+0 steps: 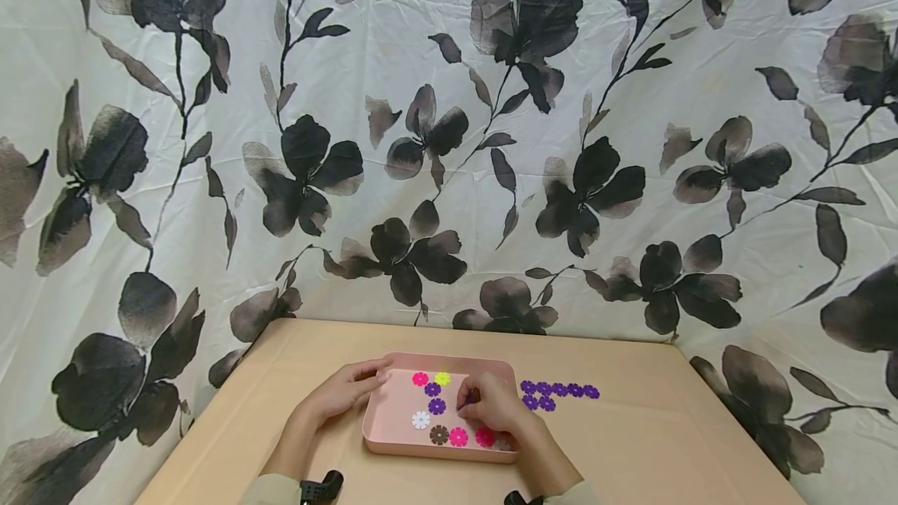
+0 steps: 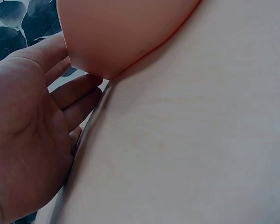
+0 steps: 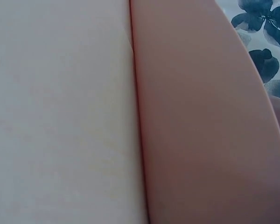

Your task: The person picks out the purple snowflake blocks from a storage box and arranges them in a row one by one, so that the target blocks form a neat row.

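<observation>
A shallow pink tray [image 1: 372, 419] holds flower-shaped plastic discs in several colours. Inside it, my right hand [image 1: 494, 404] pinches a purple flower disc [image 1: 463, 405] between thumb and fingertips; the hand partly covers the disc. My left hand [image 1: 340, 392] touches the tray's left rim, its fingers fairly straight and slightly spread. The left wrist view shows that same hand [image 2: 28, 121] against the outer wall of the tray [image 2: 126, 32]. Two more purple discs [image 1: 436, 407] lie near the tray's middle. In the right wrist view the tray wall [image 3: 205, 112] hides nearly all of the right hand.
To the right of the tray, purple flower discs [image 1: 559, 389] lie in two rows on the tan tabletop [image 1: 631, 443]. Pink [image 1: 458, 436], yellow [image 1: 442, 379], white [image 1: 421, 420] and brown discs [image 1: 438, 434] are in the tray. A floral cloth [image 1: 491, 201] hangs behind the table.
</observation>
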`<state>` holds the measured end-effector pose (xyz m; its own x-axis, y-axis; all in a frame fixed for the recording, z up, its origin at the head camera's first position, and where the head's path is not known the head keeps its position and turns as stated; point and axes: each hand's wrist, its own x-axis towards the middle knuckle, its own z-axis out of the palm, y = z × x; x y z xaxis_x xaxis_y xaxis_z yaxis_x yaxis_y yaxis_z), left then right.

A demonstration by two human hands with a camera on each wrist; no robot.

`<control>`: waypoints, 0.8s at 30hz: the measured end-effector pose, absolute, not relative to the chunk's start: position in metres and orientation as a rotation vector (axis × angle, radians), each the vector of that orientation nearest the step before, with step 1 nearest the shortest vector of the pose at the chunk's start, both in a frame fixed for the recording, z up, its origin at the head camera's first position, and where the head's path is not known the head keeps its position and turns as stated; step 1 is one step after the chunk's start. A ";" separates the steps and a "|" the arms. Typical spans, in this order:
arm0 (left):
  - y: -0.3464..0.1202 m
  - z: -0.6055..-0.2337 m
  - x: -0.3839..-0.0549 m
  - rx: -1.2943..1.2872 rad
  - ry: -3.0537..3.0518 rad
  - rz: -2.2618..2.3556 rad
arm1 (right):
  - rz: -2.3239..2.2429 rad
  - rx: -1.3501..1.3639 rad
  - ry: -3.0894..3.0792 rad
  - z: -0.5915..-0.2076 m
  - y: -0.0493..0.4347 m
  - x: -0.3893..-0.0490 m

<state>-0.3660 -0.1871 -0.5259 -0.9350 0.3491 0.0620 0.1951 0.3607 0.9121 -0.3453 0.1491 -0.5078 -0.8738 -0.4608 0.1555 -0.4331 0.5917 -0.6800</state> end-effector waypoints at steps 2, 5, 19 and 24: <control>-0.187 -0.526 -0.367 0.491 2.466 1.632 | -1.169 -0.786 2.769 -0.507 0.150 -0.346; -0.187 -0.526 -0.367 0.497 2.467 1.631 | -1.181 -0.786 2.768 -0.504 0.151 -0.346; -0.187 -0.526 -0.368 0.485 2.465 1.629 | -1.356 -0.588 2.699 -0.493 0.166 -0.348; -0.187 -0.526 -0.368 0.493 2.467 1.628 | -1.372 -0.579 2.722 -0.489 0.177 -0.348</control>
<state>-0.3677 -0.1868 -0.5261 -0.9358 0.3476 0.0590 0.1910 0.3591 0.9136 -0.3476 0.1768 -0.4895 -0.9296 -0.3446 0.1309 -0.3101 0.5391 -0.7830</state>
